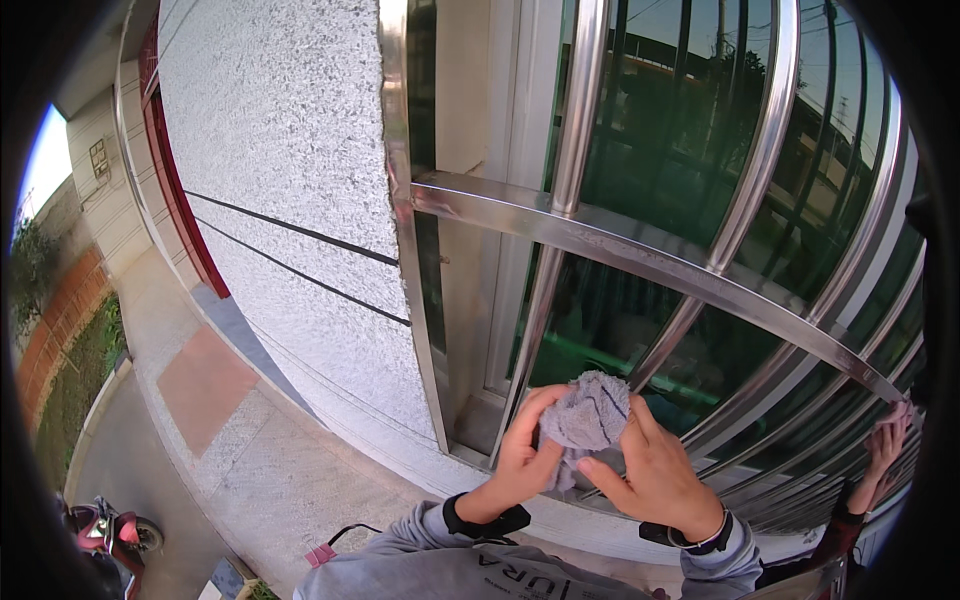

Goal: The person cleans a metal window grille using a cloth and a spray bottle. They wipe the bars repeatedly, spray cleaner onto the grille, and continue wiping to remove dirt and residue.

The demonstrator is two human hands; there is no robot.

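A crumpled grey terry cloth [585,412] with dark stripes is bunched between my two hands, in front of the lower window bars. My left hand [529,450] grips its left side, thumb bent inward. On the other side, my right hand [652,465] holds the cloth's right edge with the fingers, its thumb pointing in below. Behind the hands stands a metal window grille, with round upright bars [739,187] and a flat crossbar [637,251]. Part of the lower bars is hidden by the cloth and hands.
At the far right, another person's hand [885,442] holds a pinkish cloth [894,414] against the crossbar's end. A rough white wall [292,150] adjoins the grille on the left, with black cables [292,229] across it. A red motorbike [112,536] stands at lower left.
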